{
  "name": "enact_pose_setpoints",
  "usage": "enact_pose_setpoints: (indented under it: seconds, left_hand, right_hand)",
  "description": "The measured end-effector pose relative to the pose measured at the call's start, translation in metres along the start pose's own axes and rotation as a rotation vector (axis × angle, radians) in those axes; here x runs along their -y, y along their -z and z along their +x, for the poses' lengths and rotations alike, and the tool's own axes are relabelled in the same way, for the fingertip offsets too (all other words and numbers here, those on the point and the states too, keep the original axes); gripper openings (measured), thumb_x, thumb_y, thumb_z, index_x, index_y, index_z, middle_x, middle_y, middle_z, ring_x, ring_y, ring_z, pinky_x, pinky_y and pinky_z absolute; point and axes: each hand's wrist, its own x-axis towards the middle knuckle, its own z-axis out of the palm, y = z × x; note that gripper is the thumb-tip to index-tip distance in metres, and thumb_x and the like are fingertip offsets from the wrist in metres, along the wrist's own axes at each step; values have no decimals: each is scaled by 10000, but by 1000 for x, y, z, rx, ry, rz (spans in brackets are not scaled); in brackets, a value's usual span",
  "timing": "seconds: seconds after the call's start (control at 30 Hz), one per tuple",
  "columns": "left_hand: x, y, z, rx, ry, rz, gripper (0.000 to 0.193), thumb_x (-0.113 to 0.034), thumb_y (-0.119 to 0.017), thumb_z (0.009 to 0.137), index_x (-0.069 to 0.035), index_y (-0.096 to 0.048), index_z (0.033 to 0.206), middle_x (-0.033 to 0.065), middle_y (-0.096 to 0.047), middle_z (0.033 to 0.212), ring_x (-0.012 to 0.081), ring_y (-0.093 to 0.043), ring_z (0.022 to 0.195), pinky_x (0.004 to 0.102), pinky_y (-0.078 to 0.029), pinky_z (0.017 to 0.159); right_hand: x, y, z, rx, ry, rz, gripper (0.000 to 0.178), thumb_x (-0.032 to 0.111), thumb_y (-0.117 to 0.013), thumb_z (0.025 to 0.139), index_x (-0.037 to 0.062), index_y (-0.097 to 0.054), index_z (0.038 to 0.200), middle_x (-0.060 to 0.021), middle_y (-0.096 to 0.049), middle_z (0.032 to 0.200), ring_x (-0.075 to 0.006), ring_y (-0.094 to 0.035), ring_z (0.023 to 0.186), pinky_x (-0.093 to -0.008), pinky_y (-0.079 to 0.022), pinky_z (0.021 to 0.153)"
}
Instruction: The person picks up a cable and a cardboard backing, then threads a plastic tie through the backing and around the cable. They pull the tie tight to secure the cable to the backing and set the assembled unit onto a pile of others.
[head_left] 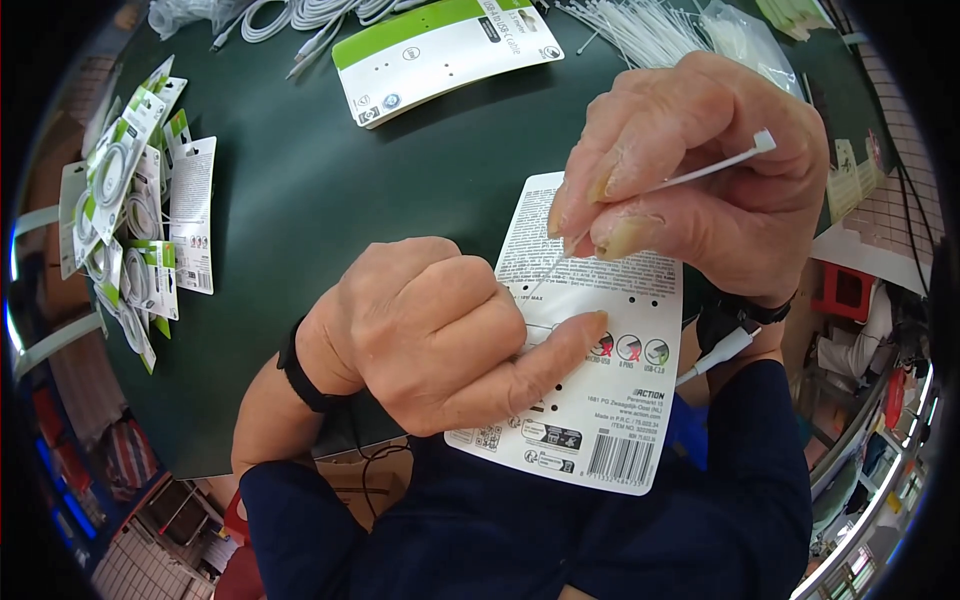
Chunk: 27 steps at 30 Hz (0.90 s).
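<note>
Navy cloth covers the person's front and upper arms, the left sleeve (300, 520) and right sleeve (765, 450) ending near the elbows, with a black band on each wrist. Above the lap, tilted and raised off the bench (300, 190), is a white printed card (625, 390), its text, barcode and small round symbols facing up. From its left side the left hand (430, 330) grips it, the thumb lying across the printed face; the other fingers are curled together, their tips out of sight. Just past the card's right edge, by the right wrist, shows a white cable plug (725, 350), its lead passing out of sight at the card.

Over the card's upper part hangs the right hand (710, 170), thumb and forefinger pinched on a thin white cable tie (715, 172). The tie slants through the grip, small square head up to the right, tail running down toward the card by the left hand's knuckles; whether it enters a hole there I cannot tell.

Beyond, on the dark green bench, a heap of carded white cables (135, 220) lies to the left, coils showing. Farther off sit a stack of green-and-white cards (440, 75), loose white cables (310, 18) behind it to the left, and, to the right, a spread of white ties (640, 30) beside a clear plastic bag (750, 40).
</note>
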Motion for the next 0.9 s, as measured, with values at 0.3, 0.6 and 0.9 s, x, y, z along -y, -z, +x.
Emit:
enact_pose_setpoints:
  seconds: [0.3, 0.6, 0.9]
  left_hand:
    - [-2, 2, 0, 3, 7, -9, 416, -182, -783, 676, -60, -753, 1073, -53, -326, 621, 80, -366, 512, 238, -276, 411]
    - [0, 4, 1, 12, 11, -18, 415, -193, -800, 702, -63, -745, 1091, -55, -344, 618, 74, -368, 509, 236, -272, 410]
    - [-1, 3, 1, 17, 24, -5, 424, -212, -803, 705, -74, -742, 1101, -57, -370, 617, 72, -368, 513, 234, -271, 427]
  right_hand:
    - [2, -5, -2, 20, -65, -92, 168, -124, -744, 791, -35, -638, 886, -185, -693, 800, -246, -723, 764, -309, -572, 646]
    - [1, -8, -1, -11, -108, -79, 162, -97, -760, 794, -36, -640, 885, -183, -698, 804, -235, -723, 750, -296, -566, 639]
    - [-5, -13, -9, -73, -151, -102, 126, -69, -784, 765, -22, -677, 813, -149, -715, 824, -217, -720, 720, -273, -557, 617]
